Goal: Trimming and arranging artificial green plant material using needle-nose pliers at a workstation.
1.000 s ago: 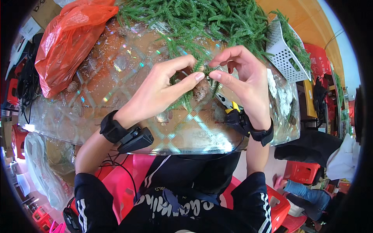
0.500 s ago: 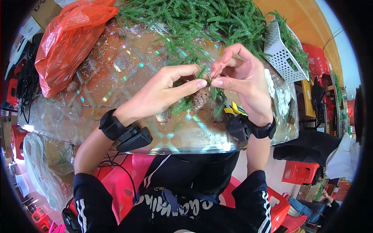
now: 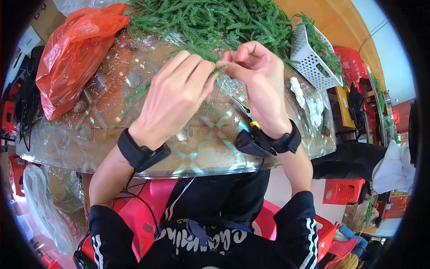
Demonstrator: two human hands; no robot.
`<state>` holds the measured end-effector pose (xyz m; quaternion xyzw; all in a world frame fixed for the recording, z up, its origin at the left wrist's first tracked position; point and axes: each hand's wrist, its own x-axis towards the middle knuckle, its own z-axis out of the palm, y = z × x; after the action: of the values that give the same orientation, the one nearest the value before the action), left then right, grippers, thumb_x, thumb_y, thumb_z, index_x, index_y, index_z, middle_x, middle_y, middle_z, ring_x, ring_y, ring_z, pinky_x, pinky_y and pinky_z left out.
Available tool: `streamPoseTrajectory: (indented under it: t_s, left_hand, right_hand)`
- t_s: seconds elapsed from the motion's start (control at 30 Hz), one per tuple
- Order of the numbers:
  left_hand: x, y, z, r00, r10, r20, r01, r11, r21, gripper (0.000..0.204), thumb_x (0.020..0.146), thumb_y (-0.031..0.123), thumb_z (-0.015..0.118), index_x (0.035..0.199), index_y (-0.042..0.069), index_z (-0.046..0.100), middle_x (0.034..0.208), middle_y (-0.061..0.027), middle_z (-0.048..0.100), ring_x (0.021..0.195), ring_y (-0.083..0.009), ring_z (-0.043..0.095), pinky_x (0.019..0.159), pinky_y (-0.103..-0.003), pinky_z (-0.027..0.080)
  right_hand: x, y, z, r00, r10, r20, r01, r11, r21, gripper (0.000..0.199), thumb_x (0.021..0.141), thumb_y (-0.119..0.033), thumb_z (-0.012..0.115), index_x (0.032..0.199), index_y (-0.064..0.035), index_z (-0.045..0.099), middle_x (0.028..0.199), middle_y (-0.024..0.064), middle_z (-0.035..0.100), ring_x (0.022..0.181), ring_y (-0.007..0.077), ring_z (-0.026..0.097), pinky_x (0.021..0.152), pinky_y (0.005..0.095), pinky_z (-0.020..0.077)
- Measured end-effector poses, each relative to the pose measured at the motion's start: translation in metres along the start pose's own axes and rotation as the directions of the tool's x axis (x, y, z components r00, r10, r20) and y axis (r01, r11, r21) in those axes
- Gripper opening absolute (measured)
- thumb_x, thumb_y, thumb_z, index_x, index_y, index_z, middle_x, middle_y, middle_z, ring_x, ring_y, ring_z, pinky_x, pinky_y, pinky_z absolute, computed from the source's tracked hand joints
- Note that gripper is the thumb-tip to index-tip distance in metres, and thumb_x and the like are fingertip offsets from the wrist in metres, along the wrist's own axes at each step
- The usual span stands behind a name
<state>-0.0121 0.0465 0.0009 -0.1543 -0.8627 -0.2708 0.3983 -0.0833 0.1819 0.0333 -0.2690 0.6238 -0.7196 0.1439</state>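
Note:
Over the table, my left hand [image 3: 179, 96] is closed around a green artificial pine sprig [image 3: 218, 70], its back turned up. Blurred green needles stick out on several sides of that hand. My right hand [image 3: 260, 80] is beside it, thumb and fingers pinched together at the sprig's end. What exactly lies between those right fingertips is too small and blurred to make out. No pine cone shows now; my left hand may cover it. Under my right wrist lies a pair of long-nosed pliers [image 3: 242, 106] with yellow on the handles, partly hidden by the black wrist device.
A large heap of green pine sprigs [image 3: 215, 22] covers the table's far side. Right of it stands a white perforated basket [image 3: 313, 62] holding more sprigs. A red plastic bag [image 3: 76, 58] sits at the left. White flakes are scattered over the glass-topped table [image 3: 148, 157].
Both hands have moved up and slightly left. My left hand has turned over, back up, and the pine cone seen below the fingers is out of sight. More of the pliers shows.

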Motion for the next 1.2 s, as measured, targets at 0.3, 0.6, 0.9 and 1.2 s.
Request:
streamPoseTrajectory:
  t_s: [0.3,0.6,0.9,1.2]
  left_hand:
    - [0.007,-0.014,-0.02,0.999,-0.045,-0.019,0.044,0.999,-0.03,0.017,0.076,0.011,0.061,0.087,-0.001,0.056,0.093,-0.0119,0.057,0.085,-0.0284,0.053,0.074,-0.035,0.042]
    - [0.003,-0.039,-0.021,0.977,-0.008,0.211,0.086,0.926,-0.366,0.032,0.073,0.02,0.065,0.097,0.003,0.054,0.112,-0.0096,0.055,0.104,-0.0274,0.051,0.092,-0.037,0.038]
    - [-0.005,-0.018,-0.009,0.959,-0.249,0.132,0.263,0.96,-0.097,0.03,0.065,0.011,0.071,0.083,0.001,0.05,0.082,-0.0088,0.06,0.081,-0.0186,0.059,0.075,-0.031,0.044]
    - [0.001,-0.024,-0.013,0.933,-0.298,0.204,0.337,0.921,-0.196,0.027,0.068,0.016,0.07,0.076,0.003,0.048,0.07,-0.0105,0.055,0.063,-0.0237,0.051,0.061,-0.03,0.041]
  right_hand:
    - [0.022,-0.001,-0.001,0.996,-0.081,0.039,0.085,0.99,-0.11,0.027,0.07,0.011,0.062,0.072,-0.0058,0.041,0.08,0.0098,0.06,0.076,0.0134,0.058,0.069,0.0228,0.0458]
    - [0.016,-0.011,-0.007,0.932,-0.062,0.357,0.12,0.983,-0.141,0.029,0.07,0.01,0.063,0.073,-0.0063,0.039,0.079,0.0099,0.06,0.075,0.0116,0.057,0.07,0.0235,0.0478]
    - [0.004,0.003,0.015,0.994,-0.101,0.038,0.106,0.977,-0.183,0.025,0.071,0.01,0.061,0.072,-0.0051,0.041,0.079,0.0087,0.059,0.074,0.0116,0.056,0.069,0.0229,0.0459]
    - [0.003,-0.005,0.0,0.985,-0.087,0.152,0.101,0.991,-0.093,0.017,0.073,0.008,0.056,0.083,-0.0028,0.049,0.092,0.0095,0.057,0.086,0.0144,0.055,0.079,0.0268,0.0414]
